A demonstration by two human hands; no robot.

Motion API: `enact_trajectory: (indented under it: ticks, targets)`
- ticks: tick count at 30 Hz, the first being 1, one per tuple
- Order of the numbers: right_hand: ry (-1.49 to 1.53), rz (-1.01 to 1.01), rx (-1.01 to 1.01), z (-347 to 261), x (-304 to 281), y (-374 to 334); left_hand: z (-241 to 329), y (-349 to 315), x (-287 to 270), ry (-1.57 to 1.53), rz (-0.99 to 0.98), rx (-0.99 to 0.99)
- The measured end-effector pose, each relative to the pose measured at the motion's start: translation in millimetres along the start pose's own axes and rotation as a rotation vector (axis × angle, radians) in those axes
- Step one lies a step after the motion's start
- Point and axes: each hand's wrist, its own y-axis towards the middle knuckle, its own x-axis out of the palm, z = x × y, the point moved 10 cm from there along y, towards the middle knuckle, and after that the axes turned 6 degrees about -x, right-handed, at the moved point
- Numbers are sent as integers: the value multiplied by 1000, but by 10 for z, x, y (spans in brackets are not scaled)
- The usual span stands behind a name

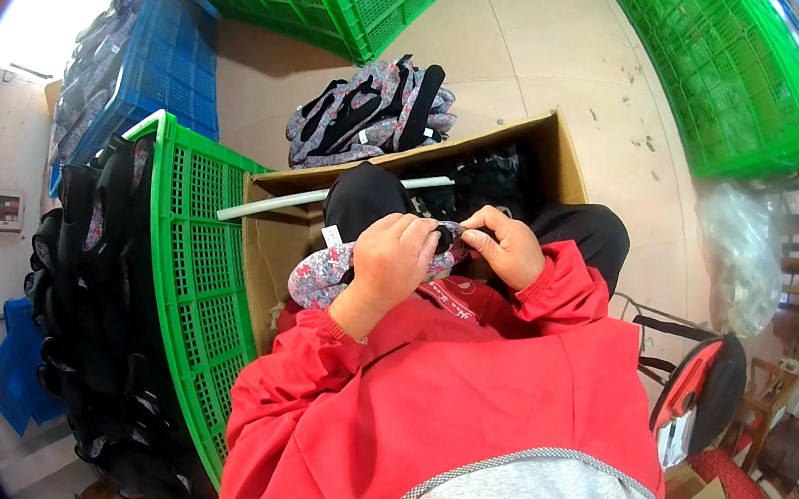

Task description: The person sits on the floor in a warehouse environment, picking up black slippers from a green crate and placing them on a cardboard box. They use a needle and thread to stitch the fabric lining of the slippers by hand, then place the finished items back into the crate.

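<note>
Tiled floor (492, 22), green crate (200, 275). Floral shoe (316, 277) slants lower left to upper right, rounded end leftward; left hand (390, 260) grips it, right hand (509, 251) pinches its edge.

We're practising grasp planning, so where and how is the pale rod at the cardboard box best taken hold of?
Probably grip the pale rod near its left end, coming from above and closing around it: it is straight and slim, that end juts past the left edge of the cardboard box, and the knee hides its middle. The nearer left hand is occupied.
</note>
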Motion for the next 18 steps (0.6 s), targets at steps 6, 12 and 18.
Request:
enact_trajectory:
  ticks: [6, 12, 18]
  targets:
    - [418, 179, -24, 53, 57, -22, -298, 262, -321, 87, -13, -139]
    - [429, 95, 47, 97, 287, 102, -1121, 330, -691, -505, 44, -682]
    - [645, -25, 25, -89, 462, 208, -1472, -53, -1052, -859, 393, -891]
